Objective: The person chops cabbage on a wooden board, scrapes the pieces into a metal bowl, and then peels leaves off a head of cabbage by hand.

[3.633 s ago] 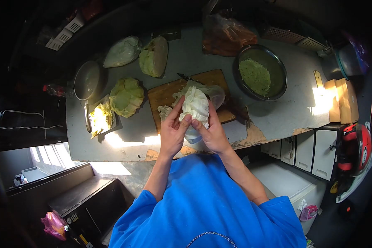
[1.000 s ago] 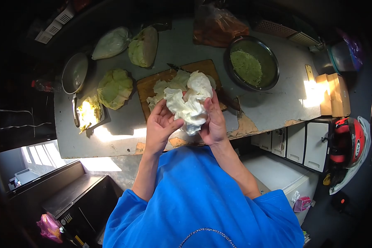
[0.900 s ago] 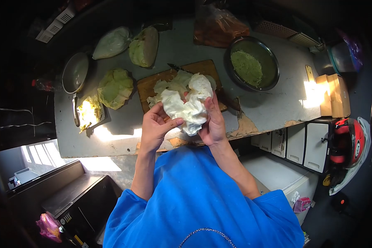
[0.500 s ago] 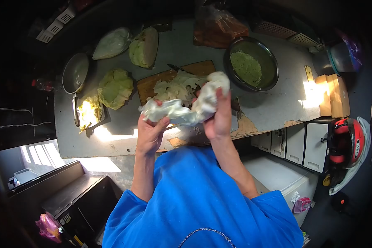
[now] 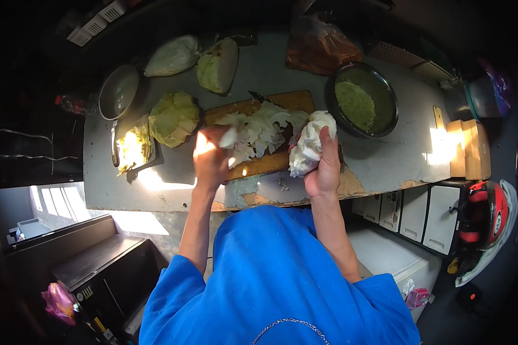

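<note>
My right hand [image 5: 323,167] is closed around a bunched white cabbage piece [image 5: 313,144] at the right end of the wooden cutting board [image 5: 265,167]. Torn pale cabbage leaves [image 5: 262,132] lie heaped on the board, and a dark knife [image 5: 259,96] rests at its back edge. At the left end of the board is my left hand [image 5: 210,160], its fingers curled beside the leaves, partly in bright sunlight. What it may hold is hidden.
Behind the board lie a cut cabbage [image 5: 217,66] and a bagged one [image 5: 173,56]. Outer leaves [image 5: 174,119] and a pan [image 5: 119,92] are at left. A steel bowl [image 5: 392,103] with shredded green food and a bag of orange food [image 5: 319,46] stand at right.
My hands have moved apart. The white cabbage piece stretched between them is now bunched in my right hand, and my left hand has moved to the board's left end.
</note>
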A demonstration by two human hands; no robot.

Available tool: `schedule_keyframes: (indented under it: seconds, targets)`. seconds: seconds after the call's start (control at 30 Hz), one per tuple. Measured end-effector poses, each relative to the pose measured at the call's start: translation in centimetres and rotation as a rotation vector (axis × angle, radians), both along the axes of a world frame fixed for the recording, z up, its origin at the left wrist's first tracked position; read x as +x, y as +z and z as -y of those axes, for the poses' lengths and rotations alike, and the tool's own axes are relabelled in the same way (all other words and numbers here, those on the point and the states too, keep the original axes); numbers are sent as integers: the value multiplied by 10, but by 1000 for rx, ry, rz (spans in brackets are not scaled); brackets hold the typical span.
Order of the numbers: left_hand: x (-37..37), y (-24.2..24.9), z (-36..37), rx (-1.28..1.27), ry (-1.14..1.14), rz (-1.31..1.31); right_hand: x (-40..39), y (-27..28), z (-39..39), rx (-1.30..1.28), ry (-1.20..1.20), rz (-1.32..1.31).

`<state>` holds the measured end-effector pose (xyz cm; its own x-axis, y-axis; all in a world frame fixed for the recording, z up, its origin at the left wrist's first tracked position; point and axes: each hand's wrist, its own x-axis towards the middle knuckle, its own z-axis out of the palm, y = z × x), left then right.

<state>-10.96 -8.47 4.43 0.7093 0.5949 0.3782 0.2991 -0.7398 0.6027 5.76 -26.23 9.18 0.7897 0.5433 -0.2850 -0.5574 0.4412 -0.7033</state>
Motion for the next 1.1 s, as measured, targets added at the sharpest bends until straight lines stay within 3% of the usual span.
schedule_keyframes:
  seconds: [0.07, 0.13, 0.2, 0.27, 0.37, 0.43, 0.47, 0.53, 0.67, 0.8, 0.87, 0.97, 1.1]
  targets:
    - [7, -20, 13, 58, -121, -127, -3, 1, -2, 1, 18, -3]
    - [7, -7, 15, 71, -165, -100, -4, 3, -1, 31, 80, -24]
    - [-1, 6, 18, -120, -143, -99, -5, 4, 0, 37, 88, -39]
    - [-3, 30, 22, -298, -109, 68, -8, 5, 1, 51, 135, -72]
    - [-1, 37, 34, -265, -77, 182, -9, 2, -1, 130, 232, -120]
    - [12, 46, 53, -824, -122, 318, -13, 4, -9, 164, 264, -163]
    - [19, 60, 64, -889, -159, 287, -17, 1, -12, 147, 268, -161]
    - [26, 66, 75, -1257, -213, 301, -22, 6, -17, 132, 283, -157]
    - [33, 63, 73, -1207, -179, 267, -33, 14, -21, 35, 269, -61]
    - [22, 65, 65, -1197, -142, 340, -35, 8, -29, -78, 364, 208]
    - [4, 61, 50, -1055, -131, 226, -38, 16, -33, -67, 478, 155]
    - [-26, 63, 25, -983, -103, 266, -46, 6, -45, -111, 586, 193]
    - [-60, 73, -21, -662, 152, 253, -60, 4, -59, -197, 771, 227]
